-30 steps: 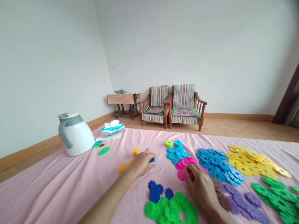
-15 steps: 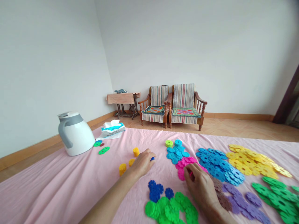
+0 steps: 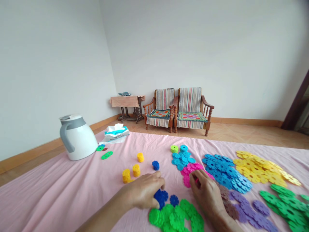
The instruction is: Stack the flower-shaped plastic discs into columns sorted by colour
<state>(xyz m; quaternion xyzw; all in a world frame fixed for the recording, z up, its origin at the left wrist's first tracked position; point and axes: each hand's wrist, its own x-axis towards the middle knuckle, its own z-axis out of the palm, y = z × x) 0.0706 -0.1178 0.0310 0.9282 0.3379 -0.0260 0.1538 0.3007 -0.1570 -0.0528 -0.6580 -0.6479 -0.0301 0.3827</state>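
My left hand curls over the small group of dark blue snowflake discs on the pink cloth, its fingers closed on one of them. A short stack of dark blue discs stands alone a little farther out. My right hand rests at the edge of the pink disc pile, fingers bent around a pink disc. Bright green discs lie between my wrists.
Yellow stacks stand to the left. Light blue, blue, yellow, purple and green disc piles spread to the right. A white kettle and a tissue pack sit far left. Two wooden chairs stand beyond the cloth.
My left hand let go of the dark blue stack, leaving it standing, and drew back toward me onto the loose dark blue discs. The right hand stayed at the pink pile.
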